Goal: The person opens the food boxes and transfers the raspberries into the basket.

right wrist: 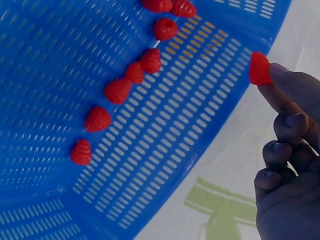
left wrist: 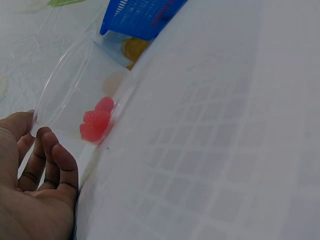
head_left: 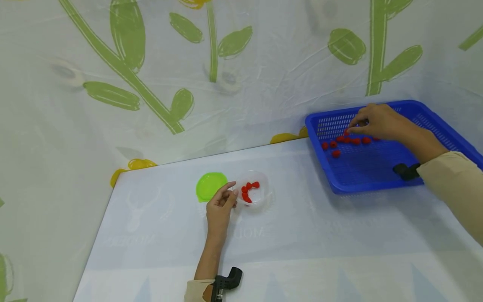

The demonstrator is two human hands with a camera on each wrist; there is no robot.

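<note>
My left hand (head_left: 220, 207) pinches the near left rim of a clear plastic bowl (head_left: 267, 188) standing on the table. Several red raspberries (head_left: 245, 189) lie in the bowl; the left wrist view shows them through its wall (left wrist: 75, 85). Over the blue basket (head_left: 371, 182), my right hand (head_left: 379, 121) holds a single raspberry (right wrist: 259, 69) between thumb and index finger, its other fingers curled in. Below it, more raspberries (right wrist: 118, 91) are strung out in a loose row along one side of the basket floor.
A bright green lid (head_left: 211, 186) lies flat on the table just left of the bowl. The white table (head_left: 158, 247) meets a hanging sheet (head_left: 256, 105) with a printed leaf pattern at its back edge. The basket's high slotted walls (right wrist: 165, 125) surround its raspberries.
</note>
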